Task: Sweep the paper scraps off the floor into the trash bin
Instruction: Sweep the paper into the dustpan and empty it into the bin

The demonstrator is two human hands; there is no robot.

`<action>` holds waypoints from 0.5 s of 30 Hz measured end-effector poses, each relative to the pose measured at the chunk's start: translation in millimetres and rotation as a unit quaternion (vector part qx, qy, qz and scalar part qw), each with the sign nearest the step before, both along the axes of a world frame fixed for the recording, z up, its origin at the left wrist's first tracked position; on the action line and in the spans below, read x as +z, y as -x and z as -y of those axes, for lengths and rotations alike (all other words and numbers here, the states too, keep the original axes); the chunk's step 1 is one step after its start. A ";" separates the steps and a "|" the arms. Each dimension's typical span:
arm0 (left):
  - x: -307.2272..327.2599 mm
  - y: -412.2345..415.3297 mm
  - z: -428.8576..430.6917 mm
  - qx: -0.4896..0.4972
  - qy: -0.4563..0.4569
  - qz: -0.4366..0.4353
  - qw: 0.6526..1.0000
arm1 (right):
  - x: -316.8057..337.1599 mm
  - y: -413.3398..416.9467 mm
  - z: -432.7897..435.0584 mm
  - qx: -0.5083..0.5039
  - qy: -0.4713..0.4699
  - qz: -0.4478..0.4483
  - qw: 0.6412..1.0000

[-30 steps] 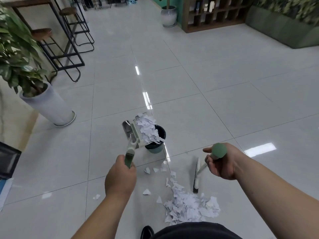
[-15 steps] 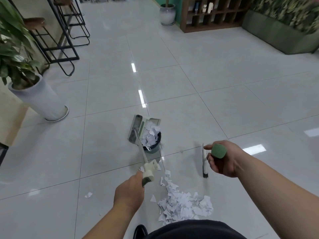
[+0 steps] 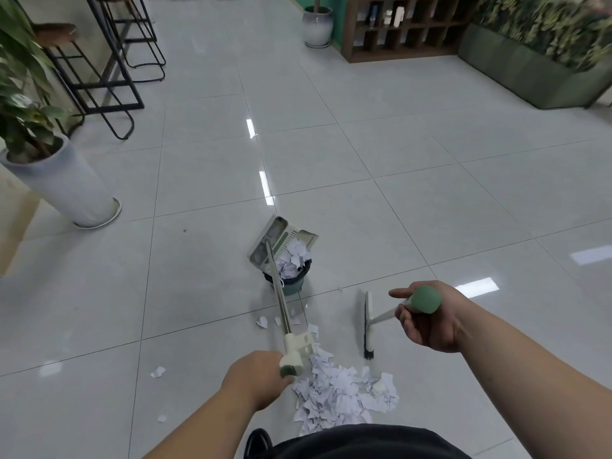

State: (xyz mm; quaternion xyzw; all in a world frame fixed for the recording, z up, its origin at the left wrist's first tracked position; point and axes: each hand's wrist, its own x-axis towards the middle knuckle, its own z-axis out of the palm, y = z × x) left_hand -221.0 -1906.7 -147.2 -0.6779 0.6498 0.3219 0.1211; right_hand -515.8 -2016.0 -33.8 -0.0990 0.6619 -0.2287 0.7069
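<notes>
Far left of the left hand: green leafy plant in a tall white cylindrical pot (image 3: pixel 69 190), black metal-frame bar stools (image 3: pixel 112 64) behind it. A couple of stray white paper bits (image 3: pixel 158 372) lie on the grey tiled floor (image 3: pixel 430 200) just left of that hand.

Left hand (image 3: pixel 253 379): fingers curled round the green grip at the end of the long-handled white-and-green plastic dustpan (image 3: pixel 284 238). Its metal pole (image 3: pixel 278 293) runs up and away from the hand. The pan is tilted up over the small dark round trash bin (image 3: pixel 293 287), well ahead of the hand. White paper scraps (image 3: pixel 293 260) are bunched at the pan's low edge and spill into the bin's mouth.

Between the two hands, closer to the body: main heap of torn white paper scraps (image 3: pixel 342 392) on the floor, touching nothing but tile. Smaller bits are scattered between heap and bin, under the pole.

Black-bristled white broom head (image 3: pixel 368 326) stands on the floor just left of the right hand, near the heap's far-right edge but apart from it.

Right hand (image 3: pixel 430 326): wrapped round the broom's handle just below its rounded green cap (image 3: pixel 427 299), index finger extended leftward.

Far ahead of the right hand: grey-white ceramic vase (image 3: pixel 318 26), dark wooden cubby shelf (image 3: pixel 397 31), long green planter box with foliage (image 3: pixel 536 71).
</notes>
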 end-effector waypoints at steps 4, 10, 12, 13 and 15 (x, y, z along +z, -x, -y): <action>-1.3 4.2 -7.7 0.001 0.067 0.045 0.997 | -5.1 6.3 -3.5 0.003 -0.007 0.005 1.000; 15.9 -7.5 -7.8 -0.014 0.093 0.084 0.992 | -3.2 8.6 -8.9 0.020 -0.002 -0.002 1.000; 22.3 -12.5 -8.2 -0.018 0.098 0.102 0.990 | -2.3 7.2 -11.5 0.026 -0.002 -0.008 1.000; 25.5 -14.5 -8.1 -0.020 0.100 0.109 0.989 | -2.0 6.7 -12.7 0.029 0.000 -0.011 1.000; 31.0 -17.4 -9.1 -0.021 0.104 0.117 0.987 | -2.0 6.5 -14.9 0.033 0.006 -0.020 0.999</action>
